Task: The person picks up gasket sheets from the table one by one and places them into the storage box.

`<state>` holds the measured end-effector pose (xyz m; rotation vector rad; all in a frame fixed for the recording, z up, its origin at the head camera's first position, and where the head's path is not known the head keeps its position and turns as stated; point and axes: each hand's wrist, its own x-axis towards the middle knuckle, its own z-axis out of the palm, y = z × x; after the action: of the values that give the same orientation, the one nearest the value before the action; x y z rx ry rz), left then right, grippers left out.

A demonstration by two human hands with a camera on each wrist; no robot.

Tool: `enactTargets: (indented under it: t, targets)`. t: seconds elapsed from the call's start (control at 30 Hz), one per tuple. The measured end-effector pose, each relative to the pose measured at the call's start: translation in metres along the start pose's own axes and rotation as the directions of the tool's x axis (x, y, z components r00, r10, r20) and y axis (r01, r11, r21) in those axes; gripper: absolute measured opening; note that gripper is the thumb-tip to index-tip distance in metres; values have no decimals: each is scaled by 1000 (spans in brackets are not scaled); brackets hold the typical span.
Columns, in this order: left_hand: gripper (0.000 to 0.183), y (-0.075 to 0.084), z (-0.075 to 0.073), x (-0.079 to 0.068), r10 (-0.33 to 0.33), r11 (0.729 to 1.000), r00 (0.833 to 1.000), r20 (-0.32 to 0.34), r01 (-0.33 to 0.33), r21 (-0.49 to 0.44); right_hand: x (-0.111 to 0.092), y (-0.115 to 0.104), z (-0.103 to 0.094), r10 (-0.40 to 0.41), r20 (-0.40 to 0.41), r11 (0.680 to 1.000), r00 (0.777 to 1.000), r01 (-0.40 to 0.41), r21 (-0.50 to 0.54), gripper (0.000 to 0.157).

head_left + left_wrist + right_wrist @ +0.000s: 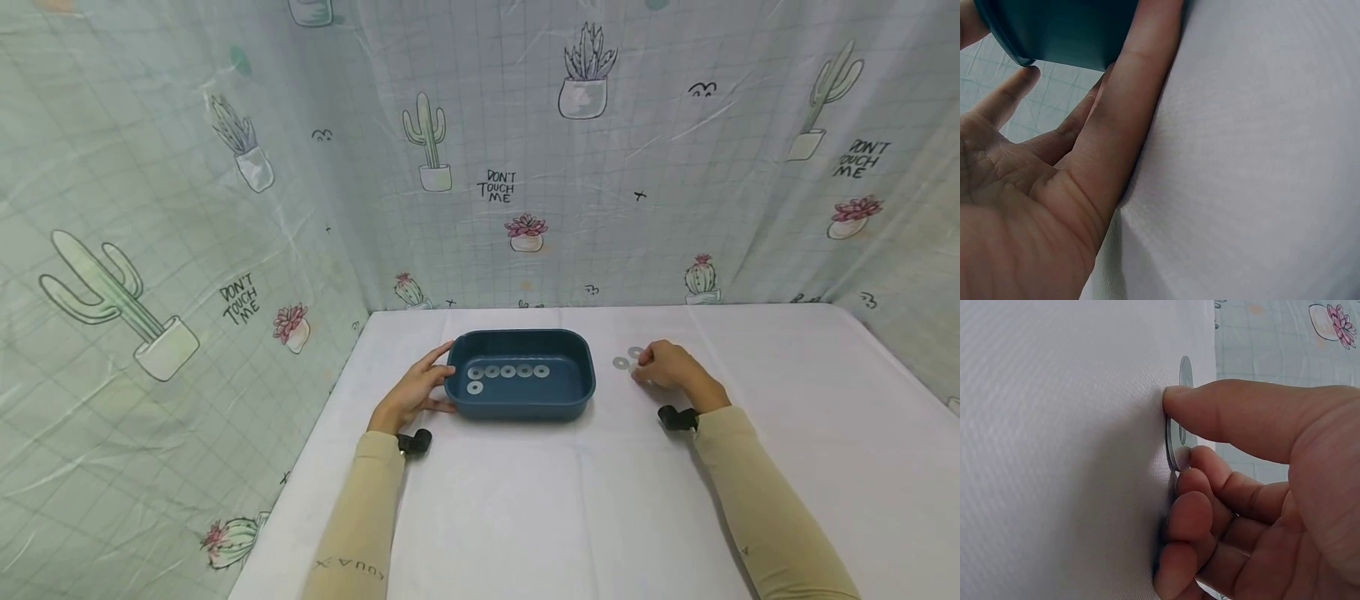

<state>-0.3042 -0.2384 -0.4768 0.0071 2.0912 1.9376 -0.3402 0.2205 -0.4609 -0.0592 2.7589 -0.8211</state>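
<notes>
**Left hand steadies tray, right hand pinches washer**

The left hand's [415, 392] grip is clamped on the left end of the blue tray [525, 411]. Inside, five washers [508, 367] form a row, a sixth washer [470, 388] nearer at left. To the right, the right hand's [672, 367] grip pinches another washer [1174, 444] at the counter [510, 500].

Soft, even light in the head view, with the counter [495, 517] pale in front of the blue tray [517, 411] and faint glare streaking the curtain [645, 250] behind it. Left wrist view now: dimmer, the counter blurring beside the tray. And at the fingers [1190, 515] right of the tray, soft grey shadow!
</notes>
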Motion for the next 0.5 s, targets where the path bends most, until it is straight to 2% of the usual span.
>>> enactTargets:
  t: [0.33, 0.5]
  targets:
    - [59, -1, 0, 0, 5, 1000, 1000, 5, -5, 5, 1, -2, 2, -14, 3, 1000, 1000, 14, -8, 28]
    - [59, -1, -1, 1, 6, 1000, 1000, 9, -6, -3, 1, -4, 1, -47, -2, 998, 999, 47, -34, 27]
